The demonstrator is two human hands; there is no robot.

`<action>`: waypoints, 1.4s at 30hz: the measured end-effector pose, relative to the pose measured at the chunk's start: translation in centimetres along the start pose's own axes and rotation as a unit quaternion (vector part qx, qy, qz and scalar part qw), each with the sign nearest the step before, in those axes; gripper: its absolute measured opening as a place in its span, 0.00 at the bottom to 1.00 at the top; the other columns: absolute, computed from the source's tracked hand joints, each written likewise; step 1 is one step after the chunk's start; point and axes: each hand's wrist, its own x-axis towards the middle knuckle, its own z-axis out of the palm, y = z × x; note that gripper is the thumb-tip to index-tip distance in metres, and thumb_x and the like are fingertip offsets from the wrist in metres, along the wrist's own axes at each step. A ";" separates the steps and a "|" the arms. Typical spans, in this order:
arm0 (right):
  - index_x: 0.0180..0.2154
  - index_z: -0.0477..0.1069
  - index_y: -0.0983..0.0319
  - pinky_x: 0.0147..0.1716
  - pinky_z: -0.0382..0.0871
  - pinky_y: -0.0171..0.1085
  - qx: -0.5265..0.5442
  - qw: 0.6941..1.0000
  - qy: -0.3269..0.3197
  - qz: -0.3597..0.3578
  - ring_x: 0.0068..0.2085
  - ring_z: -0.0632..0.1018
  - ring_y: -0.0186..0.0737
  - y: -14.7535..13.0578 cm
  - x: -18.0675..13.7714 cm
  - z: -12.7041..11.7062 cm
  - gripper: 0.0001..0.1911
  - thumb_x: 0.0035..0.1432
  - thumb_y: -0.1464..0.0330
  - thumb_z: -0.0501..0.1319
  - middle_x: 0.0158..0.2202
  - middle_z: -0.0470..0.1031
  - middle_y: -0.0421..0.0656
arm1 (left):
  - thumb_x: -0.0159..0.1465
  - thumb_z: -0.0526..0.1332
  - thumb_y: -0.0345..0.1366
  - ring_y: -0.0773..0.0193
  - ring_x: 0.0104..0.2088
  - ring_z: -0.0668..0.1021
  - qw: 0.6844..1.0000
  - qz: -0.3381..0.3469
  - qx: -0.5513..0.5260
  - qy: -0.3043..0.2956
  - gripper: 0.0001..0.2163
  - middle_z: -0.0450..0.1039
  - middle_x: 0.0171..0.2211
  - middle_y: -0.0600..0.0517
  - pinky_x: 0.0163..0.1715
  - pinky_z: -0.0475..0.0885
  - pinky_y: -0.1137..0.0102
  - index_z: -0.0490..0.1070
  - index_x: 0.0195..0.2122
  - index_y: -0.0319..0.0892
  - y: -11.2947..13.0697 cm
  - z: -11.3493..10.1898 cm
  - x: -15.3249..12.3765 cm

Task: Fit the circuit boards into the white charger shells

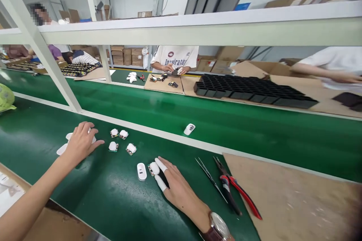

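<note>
My left hand is over a group of white oval plastic shells at the left; its thumb and fingers are apart, and the hand partly hides the shells. My right hand, with white finger cots on thumb and index finger, pinches a small circuit board topped with a white lump, low over the green bench. Just left of it stands a white oval shell with its open side up. Several similar boards with white lumps lie between my hands.
Tweezers and red-handled pliers lie right of my right hand, beside a cardboard sheet. Another white shell sits on the green belt beyond a pale rail. Across it, co-workers sit near black trays. A shelf post stands at left.
</note>
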 end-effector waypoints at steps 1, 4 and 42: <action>0.69 0.58 0.61 0.62 0.72 0.60 0.005 1.000 0.010 -0.008 0.66 0.71 0.55 -0.1 0.2 -0.2 0.26 0.73 0.70 0.56 0.65 0.69 0.58 | 0.65 0.69 0.48 0.38 0.57 0.73 0.997 0.010 -0.071 -0.010 0.19 0.71 0.55 0.38 0.56 0.71 0.44 0.76 0.52 0.42 1.5 -0.2 0.3; 0.63 0.64 0.61 0.58 0.76 0.56 0.034 0.997 0.064 -0.035 0.61 0.76 0.52 -0.7 1.0 -1.1 0.21 0.72 0.71 0.58 0.58 0.75 0.55 | 0.59 0.74 0.52 0.45 0.59 0.75 0.942 0.068 -0.301 -0.131 0.39 0.68 0.62 0.43 0.58 0.74 0.51 0.61 0.68 0.51 6.9 0.7 0.2; 0.59 0.67 0.63 0.52 0.82 0.52 -0.040 0.994 -0.018 -0.096 0.59 0.75 0.55 -4.8 1.8 -5.1 0.16 0.71 0.72 0.58 0.56 0.73 0.56 | 0.72 0.60 0.34 0.51 0.63 0.73 0.845 0.132 -0.484 -0.184 0.39 0.70 0.64 0.46 0.61 0.72 0.56 0.38 0.77 0.55 14.8 7.3 -2.5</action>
